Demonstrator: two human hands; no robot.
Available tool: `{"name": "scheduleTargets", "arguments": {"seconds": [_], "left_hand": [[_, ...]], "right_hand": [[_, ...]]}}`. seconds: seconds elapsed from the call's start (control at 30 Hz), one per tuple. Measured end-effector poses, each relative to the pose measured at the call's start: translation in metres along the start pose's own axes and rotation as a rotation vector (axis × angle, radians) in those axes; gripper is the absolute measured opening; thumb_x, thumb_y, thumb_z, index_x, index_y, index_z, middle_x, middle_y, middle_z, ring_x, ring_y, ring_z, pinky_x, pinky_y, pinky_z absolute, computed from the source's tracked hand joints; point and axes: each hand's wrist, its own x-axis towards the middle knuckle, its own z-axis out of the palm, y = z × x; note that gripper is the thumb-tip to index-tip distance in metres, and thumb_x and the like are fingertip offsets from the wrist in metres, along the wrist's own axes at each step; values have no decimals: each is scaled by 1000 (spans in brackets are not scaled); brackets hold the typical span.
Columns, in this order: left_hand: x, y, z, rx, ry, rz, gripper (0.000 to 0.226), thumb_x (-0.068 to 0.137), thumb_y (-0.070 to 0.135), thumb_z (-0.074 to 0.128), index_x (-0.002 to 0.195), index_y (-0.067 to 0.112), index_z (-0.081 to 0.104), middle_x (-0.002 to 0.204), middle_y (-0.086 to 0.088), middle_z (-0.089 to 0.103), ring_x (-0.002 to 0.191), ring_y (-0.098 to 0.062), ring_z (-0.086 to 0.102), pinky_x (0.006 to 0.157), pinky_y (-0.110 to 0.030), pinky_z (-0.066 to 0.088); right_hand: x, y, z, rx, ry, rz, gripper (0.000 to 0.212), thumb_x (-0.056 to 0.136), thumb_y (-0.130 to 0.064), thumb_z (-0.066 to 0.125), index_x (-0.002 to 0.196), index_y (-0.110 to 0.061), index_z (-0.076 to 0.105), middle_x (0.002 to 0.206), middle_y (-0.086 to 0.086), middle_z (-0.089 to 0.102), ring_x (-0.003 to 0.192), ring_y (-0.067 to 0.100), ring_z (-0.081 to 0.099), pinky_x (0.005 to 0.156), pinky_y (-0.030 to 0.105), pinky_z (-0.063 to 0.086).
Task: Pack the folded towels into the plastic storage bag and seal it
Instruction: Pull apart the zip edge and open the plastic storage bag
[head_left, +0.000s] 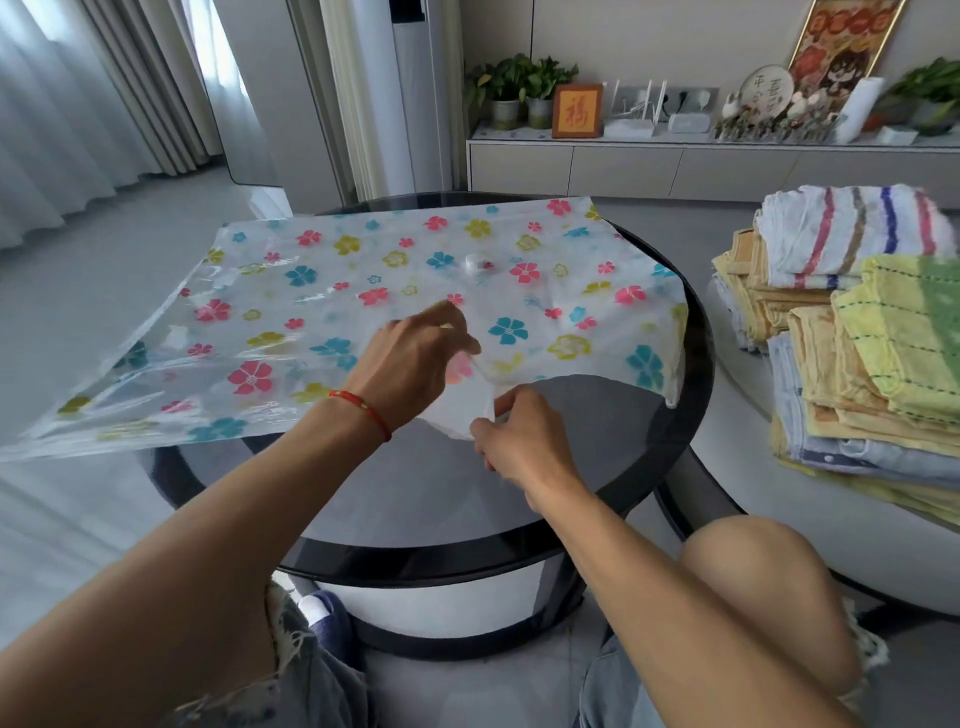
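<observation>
While both hands pinch the near edge of the flowered bag (363, 291) on the round surface (519, 493), left hand (415, 358) and right hand (519, 441) each keeping a grip on the plastic, the slick film could slip shut; the towels (852, 312) wait unpacked, well apart to the right.

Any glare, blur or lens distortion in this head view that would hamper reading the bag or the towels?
Head view: wide-angle bending curves the round table; daylight glare streaks the storage bag at its left edge; the towels at the right edge look softly smeared; both hands, left hand and right hand, are fairly sharp.
</observation>
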Motion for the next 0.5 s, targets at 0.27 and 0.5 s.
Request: {"name": "scheduleTargets", "arguments": {"seconds": [0.27,0.5], "left_hand": [[-1,6,6,-46,-181,-18,27,94,1,53,111,10,73,102,-11,74,91,-31,68,79,-43,56],[8,23,7,-14,-224,155,39,97,20,60,135,30,61,110,-3,68,88,-27,66,68,-39,54]], "right_hand": [[-9,-17,-15,402,265,-29,35,87,-30,71,114,-14,55,108,7,70,85,26,74,68,47,66],[-8,-9,-16,407,218,-86,42,89,-10,70,125,-18,50,108,5,71,78,22,78,66,42,66]]}}
